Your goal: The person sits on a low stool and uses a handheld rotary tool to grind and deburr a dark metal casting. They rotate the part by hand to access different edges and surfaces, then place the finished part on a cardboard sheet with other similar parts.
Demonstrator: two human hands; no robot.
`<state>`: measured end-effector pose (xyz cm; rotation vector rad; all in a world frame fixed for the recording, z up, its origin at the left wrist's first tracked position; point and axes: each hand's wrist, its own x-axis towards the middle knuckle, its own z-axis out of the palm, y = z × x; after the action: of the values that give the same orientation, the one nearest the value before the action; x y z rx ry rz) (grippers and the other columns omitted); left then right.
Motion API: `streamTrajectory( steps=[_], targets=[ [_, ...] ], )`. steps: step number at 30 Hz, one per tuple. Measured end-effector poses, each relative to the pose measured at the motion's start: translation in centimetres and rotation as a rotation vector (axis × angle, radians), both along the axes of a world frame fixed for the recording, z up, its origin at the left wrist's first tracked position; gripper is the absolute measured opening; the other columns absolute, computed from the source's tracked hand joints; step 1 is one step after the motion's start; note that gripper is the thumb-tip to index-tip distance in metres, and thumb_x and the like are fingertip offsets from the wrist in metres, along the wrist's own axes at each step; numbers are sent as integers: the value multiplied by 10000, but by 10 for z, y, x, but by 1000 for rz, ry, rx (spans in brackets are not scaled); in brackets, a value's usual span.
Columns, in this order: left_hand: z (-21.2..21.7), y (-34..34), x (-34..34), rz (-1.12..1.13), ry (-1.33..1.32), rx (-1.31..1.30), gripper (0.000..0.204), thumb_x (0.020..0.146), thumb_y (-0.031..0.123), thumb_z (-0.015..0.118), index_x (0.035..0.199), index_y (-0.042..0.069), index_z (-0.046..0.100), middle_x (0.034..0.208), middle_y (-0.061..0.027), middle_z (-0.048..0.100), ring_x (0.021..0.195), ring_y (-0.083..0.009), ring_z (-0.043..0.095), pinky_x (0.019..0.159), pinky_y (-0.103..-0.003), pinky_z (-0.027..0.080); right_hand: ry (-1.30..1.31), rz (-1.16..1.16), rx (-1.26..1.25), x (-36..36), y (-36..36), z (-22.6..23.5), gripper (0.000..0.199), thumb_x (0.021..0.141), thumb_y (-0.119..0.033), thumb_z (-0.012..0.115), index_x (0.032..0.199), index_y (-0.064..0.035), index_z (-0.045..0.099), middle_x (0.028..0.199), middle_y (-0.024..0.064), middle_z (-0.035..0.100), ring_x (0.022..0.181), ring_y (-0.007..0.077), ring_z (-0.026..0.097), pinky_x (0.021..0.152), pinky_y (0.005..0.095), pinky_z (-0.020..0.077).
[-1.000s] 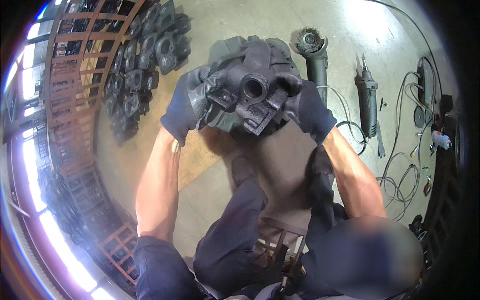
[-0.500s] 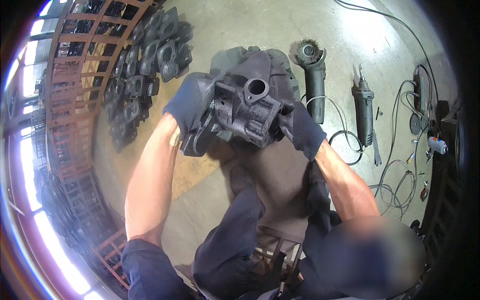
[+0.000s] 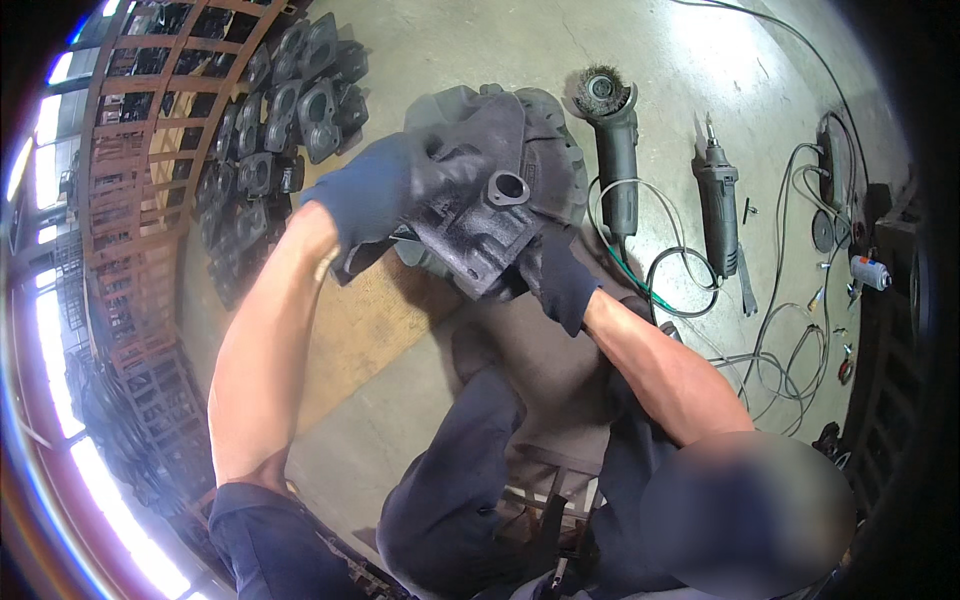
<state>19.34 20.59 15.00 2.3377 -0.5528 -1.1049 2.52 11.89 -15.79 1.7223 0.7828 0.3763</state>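
Note:
A dark, rough cast-metal housing (image 3: pixel 470 240) is held up in front of me, tilted, with a round flanged port on its upper side. My left hand (image 3: pixel 375 185), in a dark blue glove, is closed over its left end; the fingertips are partly out of sight. On the lower right side, my gloved right hand (image 3: pixel 562 280) grips the housing, its fingers partly hidden beneath it. Just behind the housing is a dark rounded piece (image 3: pixel 556 150) with a notched rim; whether they touch, I cannot tell.
Many similar dark castings (image 3: pixel 320 120) stand in stacks at the far left, beside a rusty metal rack (image 3: pixel 150 150). Right of the housing lie an angle grinder (image 3: pixel 617 170) with a wire brush, a straight grinder (image 3: pixel 718 210), loose cables (image 3: pixel 770 330) and a small can (image 3: pixel 870 272).
The housing has turned and tilted in my hands and come slightly nearer to me. Both hands have shifted with it, still gripping. The whole view has moved a little.

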Motion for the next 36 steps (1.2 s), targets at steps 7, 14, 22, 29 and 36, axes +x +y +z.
streamTrajectory(
  steps=[7,14,22,29,36],
  targets=[
    [-7,-12,18,-305,-218,249,365,890,156,644,1236,41,645,957,-206,711,803,-220,675,785,-357,532,-1477,569,-2178,-2,-13,78,327,1051,-167,493,1345,-27,534,1226,81,649,969,141,667,801,293,571],
    [-19,-44,45,-535,-324,532,279,859,133,669,1102,0,699,930,-199,714,801,-271,661,723,-385,529,-1494,864,-2003,13,-16,136,342,1035,-280,485,1144,17,617,1023,145,712,718,302,722,597,399,599],
    [-63,-44,70,-633,-347,450,234,839,145,657,1019,16,732,914,-206,718,766,-331,679,674,-411,526,-1956,890,-2089,8,-31,176,257,973,-245,579,1020,-23,700,835,71,742,627,135,674,610,303,558],
    [-43,-38,49,-664,-595,426,356,838,258,736,1145,80,709,925,-156,739,842,-320,721,775,-393,563,-1268,807,-2531,12,-99,114,275,989,-285,654,1119,-44,684,787,23,662,694,79,608,613,195,507],
    [-49,15,-50,-346,-1035,-319,676,812,432,768,1310,21,568,1355,-274,537,1274,-475,512,1065,-535,430,-1126,-75,-3652,111,-108,168,417,944,-366,682,1221,-55,652,1118,163,692,1030,267,675,909,345,519]
  ],
)
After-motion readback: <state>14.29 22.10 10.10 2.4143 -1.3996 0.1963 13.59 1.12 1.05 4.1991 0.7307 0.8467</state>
